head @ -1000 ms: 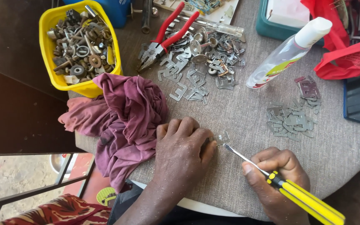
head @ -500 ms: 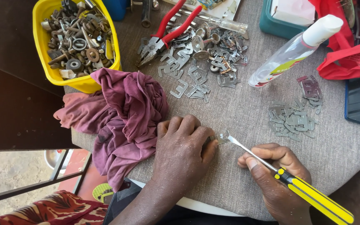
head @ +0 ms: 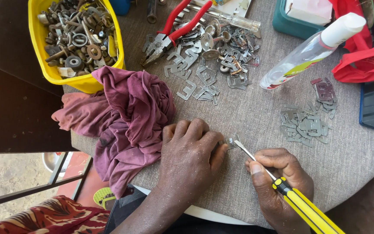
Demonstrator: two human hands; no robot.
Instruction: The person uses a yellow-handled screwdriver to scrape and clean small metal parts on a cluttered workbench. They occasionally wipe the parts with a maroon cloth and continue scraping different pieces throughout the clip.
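The left hand [head: 190, 151] lies knuckles up on the grey woven counter [head: 256, 117], its fingers curled together and pressing a small flat metal clip [head: 231, 141] against the cloth at its right edge. The right hand [head: 280, 184] is closed around a yellow-and-black-handled screwdriver [head: 282, 187], whose flat tip touches that clip. Just left of the left hand lies a crumpled maroon rag [head: 128, 112]. Farther left, a yellow plastic tub [head: 85, 82] holds washers, nuts and bolts. Far from the hands, red-handled pliers [head: 172, 30] rest on a scatter of bright metal clips [head: 208, 60]. To the right are a clear spray bottle [head: 308, 50] and a smaller pile of dull clips [head: 304, 123].
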